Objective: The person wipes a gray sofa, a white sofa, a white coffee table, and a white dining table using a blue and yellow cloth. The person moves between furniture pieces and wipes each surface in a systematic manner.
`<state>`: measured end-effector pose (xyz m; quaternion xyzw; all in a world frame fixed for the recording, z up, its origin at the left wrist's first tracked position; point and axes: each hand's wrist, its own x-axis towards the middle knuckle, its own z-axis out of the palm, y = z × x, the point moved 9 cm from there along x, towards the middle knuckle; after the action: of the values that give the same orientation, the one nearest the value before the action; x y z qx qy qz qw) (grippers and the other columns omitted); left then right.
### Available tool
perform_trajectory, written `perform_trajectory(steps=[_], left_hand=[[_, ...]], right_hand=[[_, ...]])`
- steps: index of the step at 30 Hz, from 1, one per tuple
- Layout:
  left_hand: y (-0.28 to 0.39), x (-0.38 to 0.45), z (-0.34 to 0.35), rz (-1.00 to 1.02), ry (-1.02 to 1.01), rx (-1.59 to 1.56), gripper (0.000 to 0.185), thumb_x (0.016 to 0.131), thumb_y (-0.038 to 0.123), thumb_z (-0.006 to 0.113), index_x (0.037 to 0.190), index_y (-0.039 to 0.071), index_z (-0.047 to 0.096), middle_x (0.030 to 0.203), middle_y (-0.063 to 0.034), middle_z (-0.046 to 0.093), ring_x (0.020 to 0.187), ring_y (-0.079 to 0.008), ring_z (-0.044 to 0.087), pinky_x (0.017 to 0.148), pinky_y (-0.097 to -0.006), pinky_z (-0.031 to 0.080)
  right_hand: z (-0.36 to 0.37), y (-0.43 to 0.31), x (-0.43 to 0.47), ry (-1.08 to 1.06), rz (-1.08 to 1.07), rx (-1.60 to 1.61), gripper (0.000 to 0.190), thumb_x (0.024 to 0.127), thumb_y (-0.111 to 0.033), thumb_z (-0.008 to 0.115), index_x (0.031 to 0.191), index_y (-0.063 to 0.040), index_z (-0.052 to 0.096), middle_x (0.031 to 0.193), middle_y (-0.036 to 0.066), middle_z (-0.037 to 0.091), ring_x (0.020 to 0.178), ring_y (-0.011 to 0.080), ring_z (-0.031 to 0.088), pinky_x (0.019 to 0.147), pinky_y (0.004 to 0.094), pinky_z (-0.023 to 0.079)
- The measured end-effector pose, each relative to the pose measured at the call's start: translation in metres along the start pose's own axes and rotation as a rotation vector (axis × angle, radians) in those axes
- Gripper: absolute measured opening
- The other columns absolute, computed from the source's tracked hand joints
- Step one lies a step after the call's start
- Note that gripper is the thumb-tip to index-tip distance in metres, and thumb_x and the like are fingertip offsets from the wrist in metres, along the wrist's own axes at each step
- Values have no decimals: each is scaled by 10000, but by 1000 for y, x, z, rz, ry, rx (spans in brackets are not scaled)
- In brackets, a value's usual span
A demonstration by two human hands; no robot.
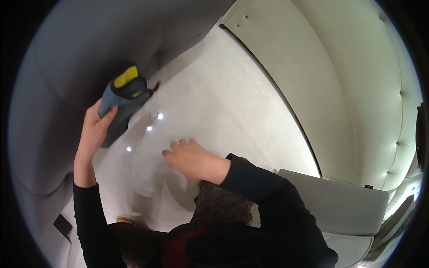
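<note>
My left hand (95,125) grips the edge of a blue-grey fabric item (115,99) with black trim, its kind unclear. A yellow piece (126,77) shows at its dark opening, and a dark strap or loop sticks out at its right side. The item is held beside a dark grey upholstered sofa (70,83). My right hand (191,160) hangs over the pale floor with its fingers a little apart and bent, holding nothing.
A cream upholstered bed or sofa (301,83) with a dark lower edge curves along the right. At the lower right stands a grey upholstered block (335,204). The pale floor (221,110) between the furniture reflects several bright lights. Something yellow (123,220) shows near my body.
</note>
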<state>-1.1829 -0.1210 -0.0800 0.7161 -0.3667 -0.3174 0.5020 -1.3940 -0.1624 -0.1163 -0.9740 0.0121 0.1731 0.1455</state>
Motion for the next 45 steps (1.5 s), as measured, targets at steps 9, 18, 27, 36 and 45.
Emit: perform_trajectory(steps=[9,18,27,36,45], left_hand=[[200,135,73,819,-167,1323,434,798,42,621,1223,43,536,1366,-102,475,1329,-306,372,1155,-436,234],[175,186,62,647,-222,1580,559,775,105,628,1316,186,516,1531,-28,275,1426,-237,218,1187,-469,138],[159,186,56,784,-161,1678,465,893,196,437,1354,196,500,1519,-57,315,1416,-281,257,1159,-489,166],[156,189,56,820,-215,1575,462,932,296,456,1376,168,478,1510,-129,318,1405,-347,264,1138,-533,153],[160,188,53,678,-338,1513,449,934,334,425,1327,138,519,1503,-175,299,1404,-404,223,1136,-577,96]], right_hand=[[14,91,61,18,140,196,263,877,-225,589,1074,-52,604,1026,150,602,974,316,594,769,427,484],[22,198,22,161,322,409,218,887,-198,577,1011,-25,621,995,189,625,915,343,636,778,452,519],[37,273,-15,362,593,529,182,859,-103,501,889,-31,666,933,206,648,904,343,653,740,451,536],[148,347,-157,414,867,450,111,839,-107,503,854,-44,593,786,178,611,784,373,602,685,487,488],[168,329,-298,621,1180,754,174,880,-152,558,970,-35,651,880,205,654,842,371,630,751,458,499]])
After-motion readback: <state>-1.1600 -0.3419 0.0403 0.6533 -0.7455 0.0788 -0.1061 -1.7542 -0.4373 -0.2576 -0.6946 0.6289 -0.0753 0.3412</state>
